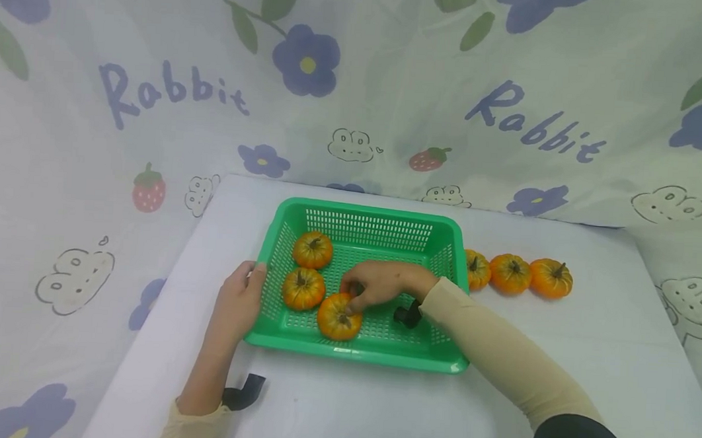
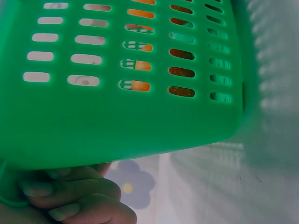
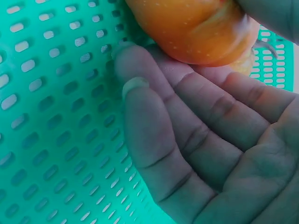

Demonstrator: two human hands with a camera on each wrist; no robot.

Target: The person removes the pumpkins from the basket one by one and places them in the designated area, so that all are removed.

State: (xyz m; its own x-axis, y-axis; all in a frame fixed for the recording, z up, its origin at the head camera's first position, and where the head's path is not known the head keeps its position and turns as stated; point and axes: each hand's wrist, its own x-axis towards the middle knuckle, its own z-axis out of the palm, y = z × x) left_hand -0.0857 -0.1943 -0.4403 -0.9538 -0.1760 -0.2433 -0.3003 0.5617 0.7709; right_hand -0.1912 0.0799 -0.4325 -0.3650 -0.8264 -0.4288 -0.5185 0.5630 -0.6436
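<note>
A green plastic basket (image 1: 356, 356) with slotted walls sits on the table. My left hand (image 1: 241, 302) grips its left rim; in the left wrist view, curled fingers (image 2: 88, 196) show at the rim's edge. Inside the basket, my right hand (image 1: 380, 281) holds a small orange pumpkin (image 1: 333, 322) near the front wall. Thumb and fingers lie on either side of this pumpkin (image 3: 191, 32) in the right wrist view, close to the slotted basket floor. Two more pumpkins stand along the basket's left side, one behind (image 1: 312, 250) and one nearer (image 1: 303, 289).
Three pumpkins stand in a row right of the basket: one partly hidden by its rim (image 1: 478, 270), a middle one (image 1: 510, 275) and an outer one (image 1: 551, 278). The white table (image 1: 376, 412) is bordered by a printed cloth (image 1: 393, 102) behind and at the sides.
</note>
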